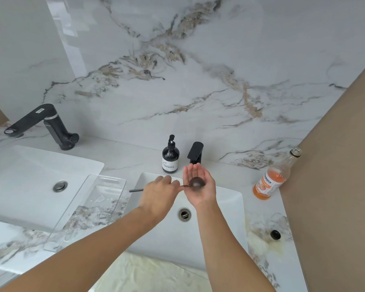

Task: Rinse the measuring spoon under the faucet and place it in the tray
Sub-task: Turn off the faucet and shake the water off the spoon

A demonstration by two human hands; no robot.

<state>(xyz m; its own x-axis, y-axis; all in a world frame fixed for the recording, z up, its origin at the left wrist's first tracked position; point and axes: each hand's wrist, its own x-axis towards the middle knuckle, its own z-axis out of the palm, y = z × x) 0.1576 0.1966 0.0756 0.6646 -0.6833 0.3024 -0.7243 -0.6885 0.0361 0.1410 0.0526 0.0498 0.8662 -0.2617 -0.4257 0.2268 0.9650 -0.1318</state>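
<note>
A dark measuring spoon (196, 182) with a round bowl and thin handle is held over the right white sink (230, 207). My left hand (158, 196) grips the handle, whose end sticks out to the left. My right hand (199, 187) is palm up with fingers apart, and the spoon's bowl rests in it. Both hands sit just below the black faucet (195, 152); no water stream is visible. The clear tray (89, 209) lies on the counter to the left of this sink.
A black soap pump bottle (170, 155) stands left of the faucet. An orange-liquid bottle (275, 178) without cap stands at the right; its black cap (275, 234) lies near the counter front. A second sink (30, 182) and large black faucet (42, 125) are at left.
</note>
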